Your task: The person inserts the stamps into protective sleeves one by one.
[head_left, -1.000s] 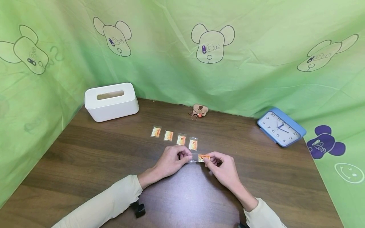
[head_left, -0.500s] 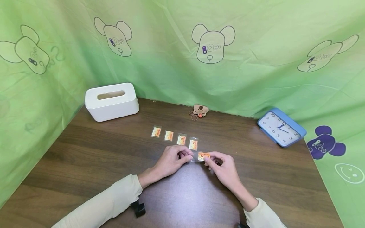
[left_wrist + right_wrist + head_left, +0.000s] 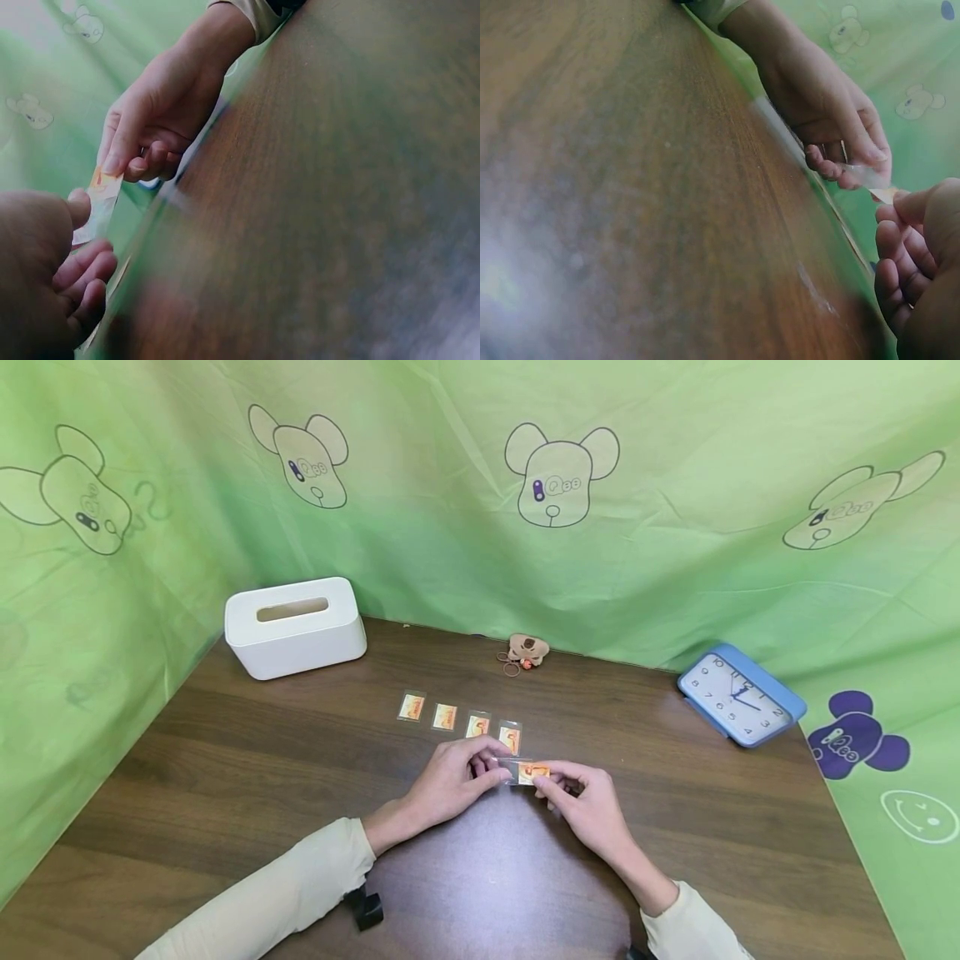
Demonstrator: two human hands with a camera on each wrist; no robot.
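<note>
In the head view my left hand (image 3: 453,781) pinches the left end of a small clear plastic sleeve (image 3: 509,770) between thumb and fingers. My right hand (image 3: 588,802) pinches a small orange and yellow picture card (image 3: 528,771) at its right side, its left part overlapping the sleeve. Both hands hold these low over the table. Beyond them, several similar cards (image 3: 411,707) in clear sleeves lie in a slanting row; the left hand partly covers the nearer ones. The left wrist view shows the card (image 3: 102,184) spanning the space between both hands' fingertips.
A white tissue box (image 3: 296,635) stands at the back left of the brown wooden table (image 3: 300,760). A brown plush keychain (image 3: 528,649) lies at the back edge, and a blue clock (image 3: 742,695) at the right. Green printed cloth (image 3: 420,527) hangs behind.
The right hand has brought the card slightly left, so less of the bare sleeve shows between the hands. The card's face has tilted a little. The left hand has barely moved.
</note>
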